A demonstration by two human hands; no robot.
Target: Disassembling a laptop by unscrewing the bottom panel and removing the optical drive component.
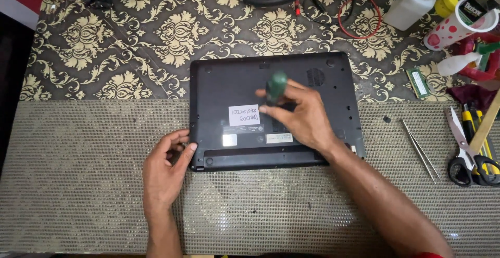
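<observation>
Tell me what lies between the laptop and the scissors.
In the head view, metal tweezers lie on the mat between the laptop and the scissors, with a small dark bit nearer the laptop.

Your right hand point(299, 115) grips a green screwdriver point(275, 87) upright over the upturned black laptop point(219, 86), near its white label point(243, 115). Your left hand point(165, 172) touches the laptop's near left corner. Tweezers point(421, 149) and scissors point(463, 148) lie well apart to the right on the mat point(78, 174).

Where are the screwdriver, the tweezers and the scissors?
screwdriver point(275, 86), head view, green handle above the fingers.
tweezers point(420, 149), head view, middle of the metal legs.
scissors point(458, 133), head view, on the blades.
</observation>
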